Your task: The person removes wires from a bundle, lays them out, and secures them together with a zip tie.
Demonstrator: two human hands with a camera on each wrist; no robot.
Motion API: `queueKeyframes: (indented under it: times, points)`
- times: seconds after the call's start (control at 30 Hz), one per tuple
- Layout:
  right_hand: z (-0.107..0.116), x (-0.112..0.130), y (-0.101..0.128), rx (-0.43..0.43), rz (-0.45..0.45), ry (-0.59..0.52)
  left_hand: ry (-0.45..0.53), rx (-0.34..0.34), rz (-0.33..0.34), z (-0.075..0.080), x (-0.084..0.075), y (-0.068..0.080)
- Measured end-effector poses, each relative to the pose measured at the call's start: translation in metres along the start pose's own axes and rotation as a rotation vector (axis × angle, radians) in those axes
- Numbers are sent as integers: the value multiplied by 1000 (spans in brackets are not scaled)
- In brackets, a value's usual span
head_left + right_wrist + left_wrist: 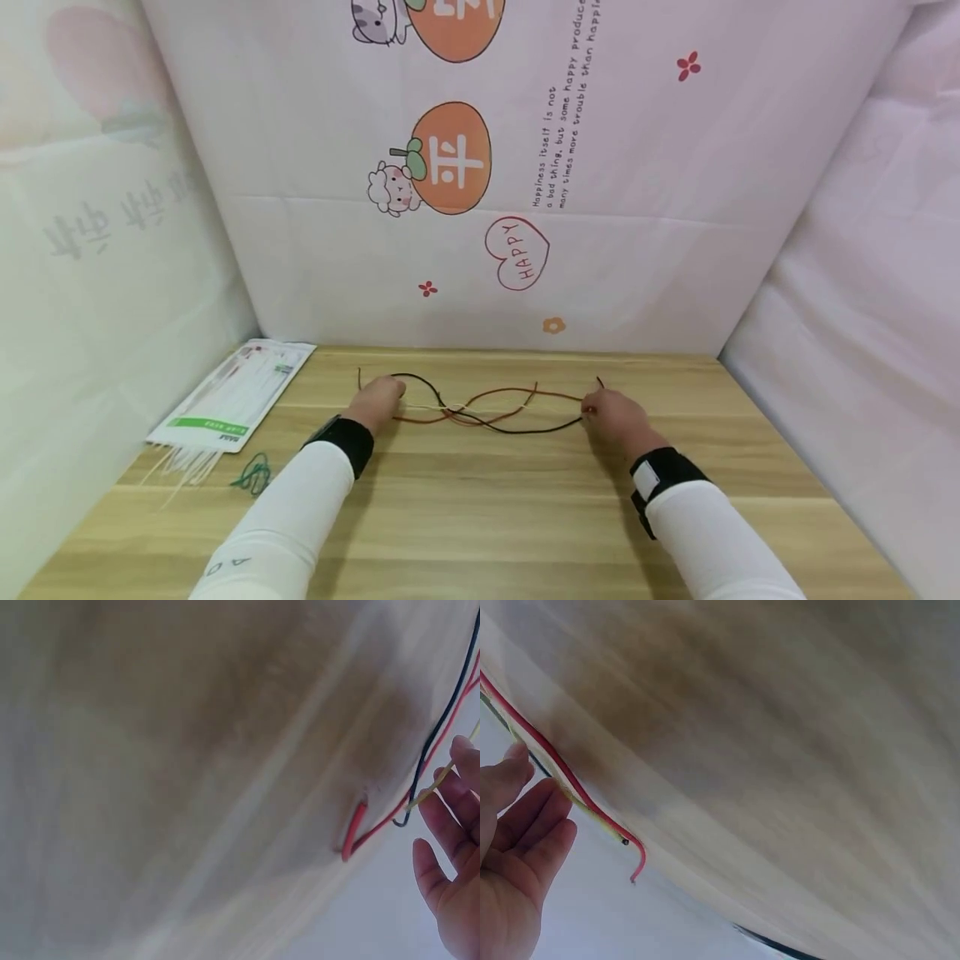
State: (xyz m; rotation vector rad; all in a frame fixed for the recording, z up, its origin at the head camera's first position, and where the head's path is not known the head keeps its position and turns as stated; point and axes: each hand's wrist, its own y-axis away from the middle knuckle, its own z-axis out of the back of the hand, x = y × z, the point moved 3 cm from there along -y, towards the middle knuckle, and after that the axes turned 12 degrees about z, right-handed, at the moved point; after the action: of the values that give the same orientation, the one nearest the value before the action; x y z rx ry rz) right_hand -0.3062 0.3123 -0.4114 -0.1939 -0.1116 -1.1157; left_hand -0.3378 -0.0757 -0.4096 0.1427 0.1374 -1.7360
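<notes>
Several thin wires lie crossing one another on the wooden table between my hands. Black wire [517, 432] curves along the near side, and red wire [501, 390] arcs along the far side. At the left end of the wires, my left hand [375, 403] pinches the yellow wire [592, 815] by its end; a bent red wire tip [641, 859] hangs beside the fingertips. My right hand [617, 417] pinches the other part of the yellow wire [427, 793] with thumb and finger. Black and folded red wire ends [351, 844] lie close to that hand.
A white and green packet [232, 387] lies at the left, with white cable ties [187, 462] sticking out of its near end. Near it is a small tangle of green wire [255, 475]. Cloth-covered walls [637, 275] enclose the table [480, 525] at the back and sides.
</notes>
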Motion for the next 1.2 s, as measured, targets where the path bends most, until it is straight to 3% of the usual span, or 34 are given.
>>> queueKeyframes:
  times: [0.2,0.4,0.53,0.67,0.8,0.93,1.1,1.2]
  points:
    - [-7,-1,2,8,-22,12,18,-5,16,3,7,5]
    - [-10,2,12,-6,-42,4,10,-19,11,10,20,20]
    - [7,10,20,-100,-8,32,15,-62,11,28,39,36]
    - [33,31,30,-224,104,108,20,-98,42,46,66,60]
    - [48,61,48,-336,233,123,48,-23,162,55,89,91]
    - [55,85,65,-395,295,93,47,84,261,55,103,116]
    - [56,104,76,-391,326,78,40,184,318,53,118,140]
    - [57,109,81,-362,335,76,33,217,319,49,123,148]
